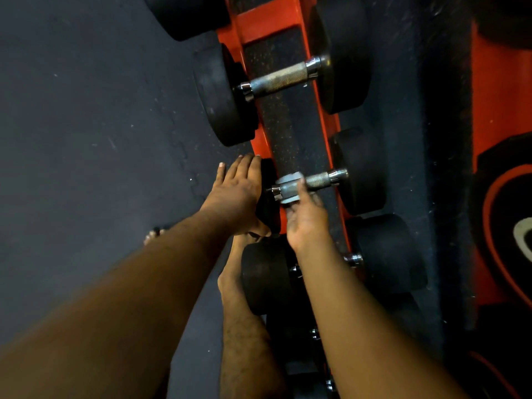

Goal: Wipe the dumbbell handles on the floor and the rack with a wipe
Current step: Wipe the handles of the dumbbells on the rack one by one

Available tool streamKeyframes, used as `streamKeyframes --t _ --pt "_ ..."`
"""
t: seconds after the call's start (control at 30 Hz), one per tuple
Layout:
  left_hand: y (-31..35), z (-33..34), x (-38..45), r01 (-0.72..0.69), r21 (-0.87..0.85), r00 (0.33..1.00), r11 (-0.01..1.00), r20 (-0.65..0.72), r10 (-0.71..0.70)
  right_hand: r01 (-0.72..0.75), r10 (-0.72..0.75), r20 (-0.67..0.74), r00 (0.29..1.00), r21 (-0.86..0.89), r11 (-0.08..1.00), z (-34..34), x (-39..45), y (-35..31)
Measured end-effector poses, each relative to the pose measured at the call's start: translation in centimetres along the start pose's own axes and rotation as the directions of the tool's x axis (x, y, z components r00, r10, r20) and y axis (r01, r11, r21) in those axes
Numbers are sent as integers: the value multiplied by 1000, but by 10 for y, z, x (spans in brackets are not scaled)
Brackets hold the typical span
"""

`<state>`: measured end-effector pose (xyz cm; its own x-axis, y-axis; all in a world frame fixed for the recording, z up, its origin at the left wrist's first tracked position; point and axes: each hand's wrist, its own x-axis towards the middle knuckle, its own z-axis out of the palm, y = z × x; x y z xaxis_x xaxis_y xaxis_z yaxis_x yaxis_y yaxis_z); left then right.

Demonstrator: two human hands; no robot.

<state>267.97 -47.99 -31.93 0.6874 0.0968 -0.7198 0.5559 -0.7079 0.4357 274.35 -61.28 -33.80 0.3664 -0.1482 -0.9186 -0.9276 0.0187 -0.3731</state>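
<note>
A small black dumbbell [359,171] lies across the orange rack [259,24], its knurled metal handle [319,180] pointing left to right. My right hand [305,217] grips a grey wipe [289,190] wrapped round the left part of that handle. My left hand [236,191] rests with straight fingers against the dumbbell's left weight head, which it mostly hides. A larger dumbbell [282,79] with a bare knurled handle sits further along the rack.
Nearer to me another black dumbbell [267,277] lies on the rack, its handle hidden by my right forearm. My bare leg and foot [244,312] stand beside the rack. Dark rubber floor mat [86,125] spreads to the left. More orange frame [501,96] at right.
</note>
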Motion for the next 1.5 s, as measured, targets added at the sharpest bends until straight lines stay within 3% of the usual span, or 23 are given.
streamKeyframes --t 0.13,0.23,0.3,0.37,0.43,0.47,0.53,0.6,0.7,0.73,0.83,0.9,1.0,1.17,1.3,1.43,1.5 --pt "-2 2 0 -8 -7 1000 1000 -4 8 79 -107 -27 994 -499 863 -4 -21 20" --pt "-2 3 0 -5 -18 1000 1000 -8 5 362 -320 193 927 -678 640 -14 -44 12" --pt "-4 2 0 -8 -26 1000 1000 -3 8 582 -548 344 762 -735 348 -15 -44 -1" --pt "-5 2 -1 -14 -37 1000 999 0 14 636 -628 516 582 -771 -43 -17 -23 -15" --pt "-4 2 -2 -20 -39 1000 999 -4 20 513 -465 706 534 -708 -485 -19 -4 -16" --pt "-4 2 -2 -23 -42 1000 999 -6 23 478 -342 773 534 -610 -632 -23 3 -8" --pt "-5 3 -3 -29 -47 1000 998 -13 28 487 -174 856 487 -431 -760 -38 12 7" --pt "-6 4 -3 -32 -50 999 998 -20 31 422 -230 865 446 -430 -798 -54 18 2" --pt "-7 5 -3 -44 -52 999 998 -31 43 258 -459 706 540 -658 -708 -65 21 -5" --pt "-7 5 -3 -48 -51 998 998 -32 46 271 -453 711 538 -655 -705 -63 19 2" --pt "-6 5 -4 -46 -40 999 998 -28 45 434 -213 875 435 -411 -802 -60 19 18" --pt "-7 6 -4 -46 -40 999 998 -28 45 380 -286 854 434 -461 -802 -58 20 3" --pt "-8 7 -4 -51 -39 998 998 -35 49 299 -494 706 507 -681 -668 -56 14 -13" --pt "-5 9 -9 -68 -45 995 997 -76 64 577 -309 839 447 -535 -618 -32 10 9" --pt "-9 26 -28 -79 -33 987 996 -146 73 645 -286 810 513 -583 -494 -50 -2 24" --pt "-3 63 -66 -108 -6 970 994 -221 104 678 -488 724 487 -666 -312 -103 -20 51" --pt "4 87 -89 -152 24 958 988 -242 154 645 -543 683 489 -702 -303 -133 -29 63"
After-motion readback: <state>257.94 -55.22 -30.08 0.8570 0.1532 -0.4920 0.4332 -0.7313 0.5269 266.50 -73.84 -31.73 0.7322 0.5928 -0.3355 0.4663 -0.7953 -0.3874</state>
